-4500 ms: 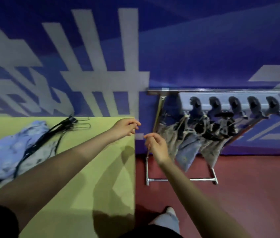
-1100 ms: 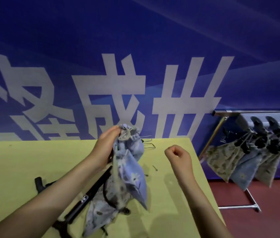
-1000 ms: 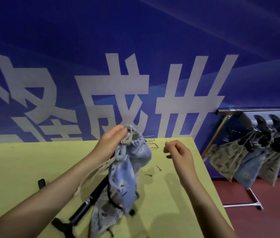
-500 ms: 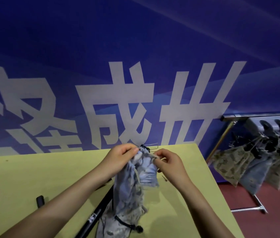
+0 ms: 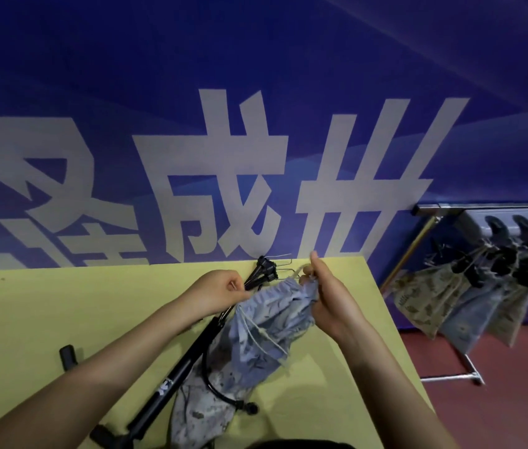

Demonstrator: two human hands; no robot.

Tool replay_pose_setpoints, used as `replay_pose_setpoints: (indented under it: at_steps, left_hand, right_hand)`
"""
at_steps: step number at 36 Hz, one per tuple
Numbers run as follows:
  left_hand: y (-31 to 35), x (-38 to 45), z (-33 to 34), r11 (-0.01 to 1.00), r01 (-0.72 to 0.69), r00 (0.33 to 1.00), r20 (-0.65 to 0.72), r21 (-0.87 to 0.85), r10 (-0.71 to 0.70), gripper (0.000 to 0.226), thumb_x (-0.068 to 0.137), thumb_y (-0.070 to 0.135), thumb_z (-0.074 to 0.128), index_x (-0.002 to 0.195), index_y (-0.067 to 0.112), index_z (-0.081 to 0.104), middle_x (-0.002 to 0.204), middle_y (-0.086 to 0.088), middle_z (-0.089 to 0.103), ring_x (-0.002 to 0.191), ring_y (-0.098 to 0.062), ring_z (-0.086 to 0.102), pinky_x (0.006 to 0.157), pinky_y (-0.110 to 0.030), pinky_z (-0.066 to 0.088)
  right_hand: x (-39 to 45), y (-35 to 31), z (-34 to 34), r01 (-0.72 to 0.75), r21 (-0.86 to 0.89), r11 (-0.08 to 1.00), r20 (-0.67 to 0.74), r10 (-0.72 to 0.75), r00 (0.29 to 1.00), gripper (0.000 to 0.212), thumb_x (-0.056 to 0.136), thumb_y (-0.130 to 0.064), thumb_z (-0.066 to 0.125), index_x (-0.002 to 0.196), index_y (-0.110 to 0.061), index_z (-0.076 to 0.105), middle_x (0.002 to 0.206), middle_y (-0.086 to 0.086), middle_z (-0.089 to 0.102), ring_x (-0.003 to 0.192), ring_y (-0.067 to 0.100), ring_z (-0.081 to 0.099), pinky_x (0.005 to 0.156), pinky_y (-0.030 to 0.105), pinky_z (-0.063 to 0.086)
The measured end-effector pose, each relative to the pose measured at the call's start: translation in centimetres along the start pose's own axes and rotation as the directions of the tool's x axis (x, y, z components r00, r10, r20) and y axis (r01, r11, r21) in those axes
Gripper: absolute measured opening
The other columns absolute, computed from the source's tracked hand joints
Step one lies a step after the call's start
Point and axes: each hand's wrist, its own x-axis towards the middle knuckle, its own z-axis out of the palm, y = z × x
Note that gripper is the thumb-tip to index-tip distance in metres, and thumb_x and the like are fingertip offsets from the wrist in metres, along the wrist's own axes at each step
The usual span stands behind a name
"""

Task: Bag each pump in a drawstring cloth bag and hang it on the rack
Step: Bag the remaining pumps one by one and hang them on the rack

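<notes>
Both hands pinch the blue drawstring bag [image 5: 269, 322] by its mouth above the bench [image 5: 45, 319]: left hand [image 5: 220, 294], right hand [image 5: 330, 299]; a black pump [image 5: 175, 377] lies under it, the rack [image 5: 489, 254] beyond the bench's right edge

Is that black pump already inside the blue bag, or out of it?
Out. The black pump lies bare on the yellow table, while both hands, left hand and right hand, hold the blue bag by its mouth.
</notes>
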Motion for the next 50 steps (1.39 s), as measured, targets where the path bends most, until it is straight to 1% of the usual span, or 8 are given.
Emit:
replay_pose_setpoints:
  at_steps: [9, 14, 18, 23, 27, 36, 43, 50]
  left_hand:
    - [0.6, -1.3, 1.6, 0.937, 0.14, 0.985, 0.142, -0.321, -0.099, 0.045, 0.088, 0.058, 0.053, 0.081, 0.015, 0.063, 0.063, 0.0, 0.046, 0.057, -0.013, 0.048, 0.051, -0.018, 0.046]
    - [1.3, -1.5, 2.5, 0.966, 0.044, 0.987, 0.163, -0.255, -0.002, 0.034, 0.093, 0.022, 0.06, 0.061, 0.014, 0.049, 0.045, 0.011, 0.037, 0.043, -0.005, 0.036, 0.047, -0.02, 0.03]
    - [1.3, -1.1, 1.2, 0.542, 0.22, 0.969, 0.246, -0.811, -0.025, 0.019, 0.096, 0.006, 0.05, 0.085, 0.003, 0.065, 0.073, -0.006, 0.065, 0.062, -0.014, 0.062, 0.058, -0.021, 0.052]
    - [1.8, -1.2, -0.3, 0.096, 0.315, 0.945, 0.321, -0.944, 0.055, 0.026, 0.086, 0.01, 0.049, 0.107, 0.0, 0.06, 0.094, -0.011, 0.064, 0.082, -0.021, 0.064, 0.083, -0.034, 0.051]
    - [2.6, -1.6, -0.6, -0.018, 0.325, 0.946, 0.324, -0.946, 0.028, 0.029, 0.082, 0.01, 0.046, 0.094, -0.005, 0.067, 0.076, -0.015, 0.069, 0.061, -0.023, 0.069, 0.047, -0.025, 0.054]
    - [0.4, -2.0, -0.6, 0.09, 0.44, 0.896, 0.43, -0.894, -0.108, 0.049, 0.09, 0.039, 0.05, 0.102, -0.004, 0.071, 0.111, -0.024, 0.066, 0.094, -0.036, 0.065, 0.089, -0.043, 0.046]
    - [-1.2, -2.2, 1.1, 0.302, 0.468, 0.877, 0.392, -0.831, -0.278, 0.032, 0.089, 0.016, 0.057, 0.057, 0.015, 0.061, 0.061, -0.007, 0.063, 0.051, -0.021, 0.061, 0.049, -0.021, 0.05]
    - [-3.1, -1.3, 1.5, 0.409, 0.412, 0.887, 0.255, -0.814, -0.386, 0.025, 0.094, 0.024, 0.056, 0.084, 0.006, 0.069, 0.085, -0.016, 0.071, 0.068, -0.027, 0.069, 0.066, -0.032, 0.051]
  right_hand:
    - [-1.1, -0.1, -0.9, 0.096, 0.001, 0.995, 0.228, -0.094, 0.969, 0.02, 0.093, 0.003, 0.045, 0.097, -0.009, 0.061, 0.081, 0.01, 0.068, 0.077, 0.026, 0.065, 0.077, 0.037, 0.052]
    - [-1.1, 0.5, -1.1, 0.12, -0.022, 0.992, 0.192, -0.114, 0.975, 0.021, 0.094, 0.003, 0.044, 0.095, -0.009, 0.061, 0.079, 0.008, 0.068, 0.073, 0.023, 0.066, 0.068, 0.031, 0.053]
    - [-0.2, 0.9, -3.3, 0.3, -0.559, 0.773, -0.001, -0.363, 0.932, 0.012, 0.093, -0.005, 0.055, 0.09, -0.009, 0.066, 0.084, 0.002, 0.069, 0.08, 0.016, 0.064, 0.071, 0.024, 0.047]
    - [0.4, 2.0, -4.4, 0.34, -0.818, 0.463, 0.085, -0.487, 0.869, 0.026, 0.093, -0.021, 0.06, 0.069, -0.015, 0.051, 0.063, -0.006, 0.05, 0.058, 0.002, 0.043, 0.059, 0.022, 0.035]
    - [0.8, 3.5, -3.8, 0.357, -0.852, 0.384, 0.119, -0.522, 0.845, 0.047, 0.097, -0.034, 0.053, 0.06, -0.018, 0.029, 0.055, -0.001, 0.028, 0.051, 0.009, 0.028, 0.053, 0.031, 0.023]
    - [2.9, 6.1, -5.0, 0.311, -0.876, 0.369, 0.103, -0.487, 0.867, 0.052, 0.098, -0.039, 0.05, 0.057, -0.019, 0.025, 0.048, -0.003, 0.025, 0.048, 0.01, 0.024, 0.049, 0.027, 0.02]
    - [6.8, 9.3, -7.9, 0.086, -0.851, 0.518, -0.055, -0.251, 0.967, 0.045, 0.099, -0.028, 0.049, 0.056, -0.014, 0.043, 0.051, -0.001, 0.041, 0.05, 0.011, 0.037, 0.055, 0.028, 0.031]
    - [10.7, 10.5, -13.8, -0.244, -0.865, 0.439, -0.352, -0.184, 0.918, 0.014, 0.09, -0.024, 0.056, 0.091, -0.013, 0.064, 0.091, 0.008, 0.065, 0.091, 0.028, 0.062, 0.079, 0.034, 0.048]
